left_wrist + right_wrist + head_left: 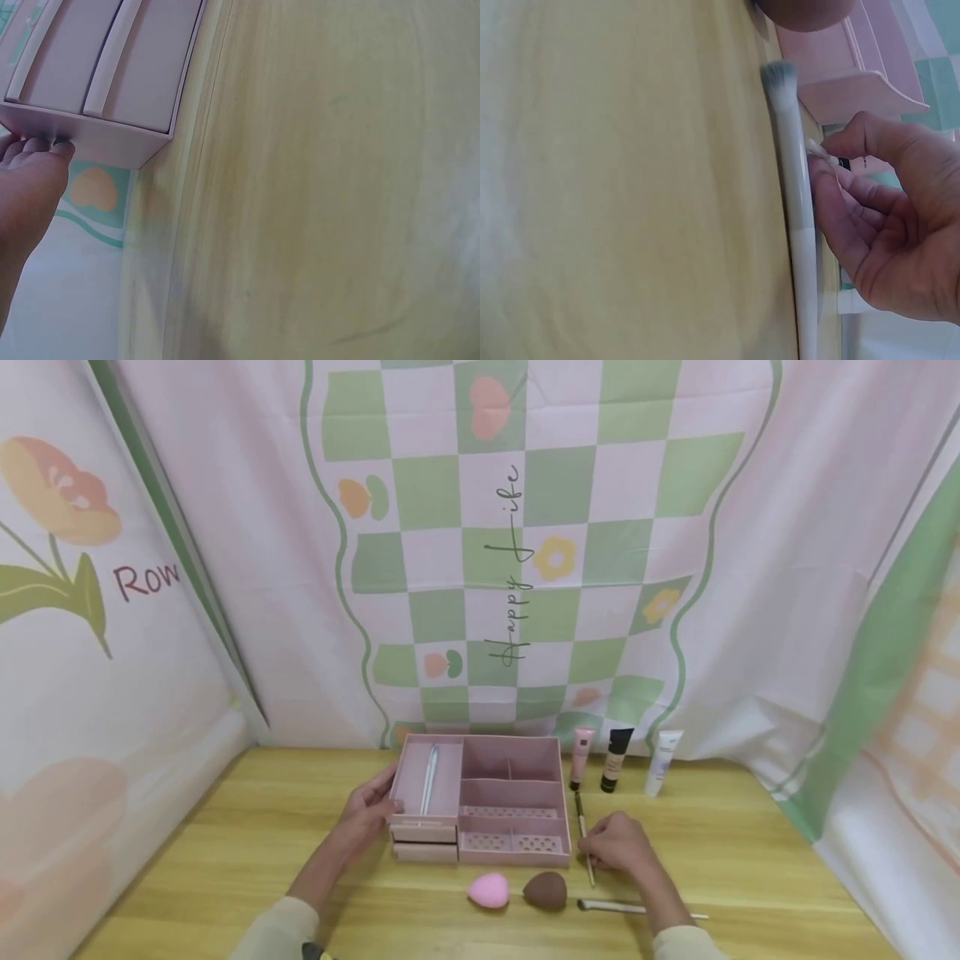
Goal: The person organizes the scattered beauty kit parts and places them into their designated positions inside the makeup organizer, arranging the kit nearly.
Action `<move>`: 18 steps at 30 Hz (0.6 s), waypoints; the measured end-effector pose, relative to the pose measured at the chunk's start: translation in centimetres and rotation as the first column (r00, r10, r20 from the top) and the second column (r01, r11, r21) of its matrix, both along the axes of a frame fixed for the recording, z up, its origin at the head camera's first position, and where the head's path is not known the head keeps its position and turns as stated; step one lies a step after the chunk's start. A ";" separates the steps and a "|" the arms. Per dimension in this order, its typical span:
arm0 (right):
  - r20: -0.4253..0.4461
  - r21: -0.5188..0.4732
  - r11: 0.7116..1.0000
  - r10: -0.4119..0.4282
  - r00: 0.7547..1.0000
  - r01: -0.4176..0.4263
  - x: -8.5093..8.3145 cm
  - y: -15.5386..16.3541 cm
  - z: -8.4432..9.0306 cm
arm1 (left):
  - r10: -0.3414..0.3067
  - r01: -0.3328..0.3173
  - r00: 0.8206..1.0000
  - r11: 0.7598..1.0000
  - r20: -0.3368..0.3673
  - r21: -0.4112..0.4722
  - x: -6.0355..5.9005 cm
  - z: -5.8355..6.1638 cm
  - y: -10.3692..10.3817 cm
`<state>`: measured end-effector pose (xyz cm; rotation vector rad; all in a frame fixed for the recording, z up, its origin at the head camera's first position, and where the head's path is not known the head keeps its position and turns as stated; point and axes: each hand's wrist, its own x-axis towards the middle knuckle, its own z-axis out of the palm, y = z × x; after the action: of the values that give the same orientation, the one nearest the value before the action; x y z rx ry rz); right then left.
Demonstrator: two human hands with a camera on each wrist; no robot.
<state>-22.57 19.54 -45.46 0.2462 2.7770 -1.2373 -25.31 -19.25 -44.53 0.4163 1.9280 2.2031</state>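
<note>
A pink desktop organizer [512, 862] stands on the table, with divided compartments at right and two small drawers at lower left. My left hand [365, 814] holds its left side, the thumb at the rim by the front corner and the fingers against the outer wall [112, 139]. Beside the right wall, my right hand [618, 842] pinches a thin makeup brush [581, 814] between thumb and fingertips. That brush's dark tip points toward the back. Under my right forearm lies a white-handled makeup brush [799, 202] with a grey-white bristle head.
In front of the organizer sit a pink makeup sponge [489, 891] and a brown makeup sponge [546, 892]. Behind my right hand stand a pink tube [581, 760], a black-and-beige tube [616, 762] and a white tube [663, 764]. A patterned curtain [495, 552] hangs behind the table.
</note>
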 end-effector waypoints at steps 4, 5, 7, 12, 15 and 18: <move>0.026 -0.056 0.998 0.010 1.000 -0.008 0.1 0.1 0.4 | -0.010 0.011 1.000 1.000 -0.006 0.010 0.0 0.0 -0.1; 0.035 -0.077 0.997 0.014 0.999 -0.011 0.2 0.2 0.4 | -0.012 0.012 1.000 1.000 -0.005 0.014 -0.1 -0.1 -0.1; 0.045 -0.121 0.992 0.035 0.998 -0.029 0.2 0.4 0.5 | -0.015 0.015 1.000 1.000 -0.003 0.015 -0.1 -0.2 -0.1; 0.065 -0.249 0.965 0.097 0.993 -0.078 0.3 1.1 0.2 | -0.008 0.008 1.000 1.000 0.012 0.018 -0.1 0.0 0.0; 0.067 -0.306 0.945 0.140 0.988 -0.113 0.4 1.4 0.2 | -0.001 0.000 1.000 1.000 0.016 0.020 -0.1 0.0 0.0; 0.062 -0.349 0.926 0.175 0.983 -0.143 0.4 1.8 0.4 | 0.006 -0.006 1.000 1.000 0.020 0.025 -0.1 0.0 0.0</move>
<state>-22.21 21.29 -45.06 0.0466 2.3933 -1.5892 -25.41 -19.22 -44.56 0.3914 1.8958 2.2290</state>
